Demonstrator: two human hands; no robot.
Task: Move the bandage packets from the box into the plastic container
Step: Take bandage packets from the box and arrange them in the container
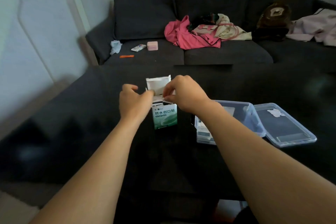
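Mid-frame, the left hand grips the upright green-and-white box near its open top. The right hand has its fingers pinching a white packet at the opening. The clear plastic container sits lid-open just right of it on the dark counter.

Upright green-and-white box on dark table, lid flap open. Left hand gripping box top; right hand pinching white packet at box mouth. Clear container right of box, lid beyond.
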